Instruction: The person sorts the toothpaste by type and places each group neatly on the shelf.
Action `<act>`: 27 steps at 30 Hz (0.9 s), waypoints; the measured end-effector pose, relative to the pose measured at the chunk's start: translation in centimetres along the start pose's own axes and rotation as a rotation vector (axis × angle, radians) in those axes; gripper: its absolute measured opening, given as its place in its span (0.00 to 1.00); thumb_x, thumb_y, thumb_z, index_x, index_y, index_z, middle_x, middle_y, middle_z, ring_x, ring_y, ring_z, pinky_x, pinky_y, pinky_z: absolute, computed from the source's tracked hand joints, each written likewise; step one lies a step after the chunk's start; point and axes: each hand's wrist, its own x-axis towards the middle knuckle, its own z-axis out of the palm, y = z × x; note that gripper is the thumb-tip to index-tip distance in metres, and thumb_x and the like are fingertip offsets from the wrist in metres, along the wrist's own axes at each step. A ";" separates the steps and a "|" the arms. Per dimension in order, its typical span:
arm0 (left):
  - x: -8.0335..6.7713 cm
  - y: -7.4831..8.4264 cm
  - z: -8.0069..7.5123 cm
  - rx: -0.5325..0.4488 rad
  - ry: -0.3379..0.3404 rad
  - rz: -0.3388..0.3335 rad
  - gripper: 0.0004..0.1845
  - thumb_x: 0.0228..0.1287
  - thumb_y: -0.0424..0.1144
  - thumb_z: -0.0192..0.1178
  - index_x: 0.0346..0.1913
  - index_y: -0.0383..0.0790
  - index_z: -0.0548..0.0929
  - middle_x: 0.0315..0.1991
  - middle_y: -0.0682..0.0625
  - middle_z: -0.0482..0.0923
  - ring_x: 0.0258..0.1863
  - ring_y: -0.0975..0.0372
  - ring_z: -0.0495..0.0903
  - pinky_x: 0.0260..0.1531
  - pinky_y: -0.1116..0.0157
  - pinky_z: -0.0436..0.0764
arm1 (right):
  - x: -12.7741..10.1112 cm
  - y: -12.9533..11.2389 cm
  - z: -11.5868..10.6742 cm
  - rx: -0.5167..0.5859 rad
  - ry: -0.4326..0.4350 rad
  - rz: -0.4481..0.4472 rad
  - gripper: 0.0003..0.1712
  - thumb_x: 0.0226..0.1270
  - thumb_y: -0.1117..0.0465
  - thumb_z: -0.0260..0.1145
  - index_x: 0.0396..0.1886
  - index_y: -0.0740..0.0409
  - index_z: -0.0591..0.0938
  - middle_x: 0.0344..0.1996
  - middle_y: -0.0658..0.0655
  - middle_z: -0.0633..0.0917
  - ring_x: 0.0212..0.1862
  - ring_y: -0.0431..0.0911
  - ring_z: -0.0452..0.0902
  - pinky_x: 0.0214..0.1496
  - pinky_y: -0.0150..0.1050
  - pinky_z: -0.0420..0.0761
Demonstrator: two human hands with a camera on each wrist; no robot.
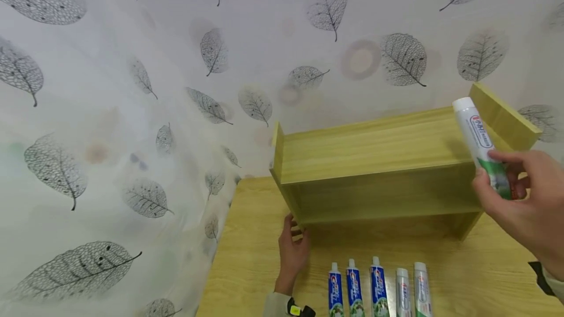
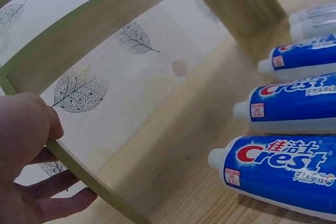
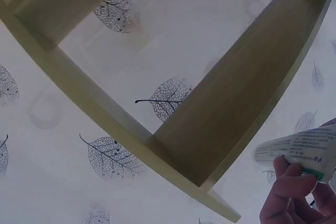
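Note:
My right hand (image 1: 520,194) pinches a white and green toothpaste tube (image 1: 480,143) near its lower end and holds it cap up in front of the right end of a wooden shelf unit (image 1: 374,155). The same tube (image 3: 302,153) shows in the right wrist view between my fingertips (image 3: 289,179). My left hand (image 1: 293,248) grips the shelf's left side panel near its foot, thumb on one face and fingers behind, as the left wrist view shows with the panel edge (image 2: 84,174).
Several toothpaste tubes lie side by side on the wooden table (image 1: 246,278) in front of the shelf: three blue ones (image 1: 354,290) and two white ones (image 1: 414,290). A wall with leaf-pattern paper (image 1: 176,87) stands behind and to the left.

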 end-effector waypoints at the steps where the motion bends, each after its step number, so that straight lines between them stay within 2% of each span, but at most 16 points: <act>1: 0.0 0.0 -0.1 -0.004 0.003 0.001 0.30 0.76 0.26 0.63 0.76 0.49 0.73 0.56 0.37 0.86 0.45 0.45 0.90 0.37 0.64 0.91 | 0.4 0.1 0.1 0.004 0.002 0.018 0.42 0.70 0.42 0.63 0.50 0.85 0.82 0.30 0.74 0.81 0.36 0.17 0.58 0.34 0.12 0.60; 4: 0.1 0.0 -0.1 -0.013 0.010 0.005 0.30 0.76 0.27 0.63 0.76 0.50 0.74 0.57 0.37 0.86 0.45 0.46 0.90 0.37 0.63 0.91 | 1.7 0.3 0.4 0.004 -0.006 0.082 0.32 0.65 0.55 0.66 0.54 0.83 0.82 0.31 0.72 0.82 0.34 0.16 0.58 0.33 0.11 0.61; 7: 0.1 -0.2 -0.1 -0.022 0.008 0.020 0.30 0.76 0.27 0.64 0.76 0.50 0.74 0.57 0.38 0.86 0.44 0.45 0.90 0.37 0.63 0.91 | 2.9 0.3 0.8 -0.012 -0.010 0.139 0.26 0.62 0.63 0.70 0.55 0.80 0.84 0.31 0.72 0.83 0.30 0.15 0.58 0.28 0.13 0.61; 11: 0.1 -0.3 0.1 -0.025 0.009 0.042 0.30 0.77 0.27 0.64 0.76 0.49 0.74 0.56 0.39 0.86 0.43 0.41 0.90 0.36 0.66 0.90 | 4.5 0.8 1.5 -0.078 -0.048 0.160 0.23 0.62 0.62 0.71 0.52 0.76 0.86 0.31 0.76 0.86 0.28 0.11 0.56 0.22 0.17 0.60; 17: 0.1 -0.5 0.1 -0.004 0.015 0.051 0.29 0.77 0.27 0.64 0.76 0.50 0.74 0.55 0.40 0.87 0.43 0.40 0.90 0.36 0.65 0.90 | 5.8 1.8 2.6 -0.110 -0.092 0.163 0.22 0.59 0.61 0.69 0.47 0.75 0.86 0.34 0.78 0.89 0.28 0.07 0.55 0.23 0.16 0.60; 27: 0.1 -0.1 0.0 -0.031 0.020 -0.002 0.30 0.75 0.27 0.66 0.75 0.51 0.75 0.55 0.41 0.86 0.44 0.46 0.91 0.36 0.59 0.92 | 6.5 2.7 4.1 -0.092 -0.163 0.194 0.20 0.62 0.62 0.69 0.47 0.74 0.85 0.37 0.79 0.88 0.27 0.08 0.56 0.21 0.17 0.61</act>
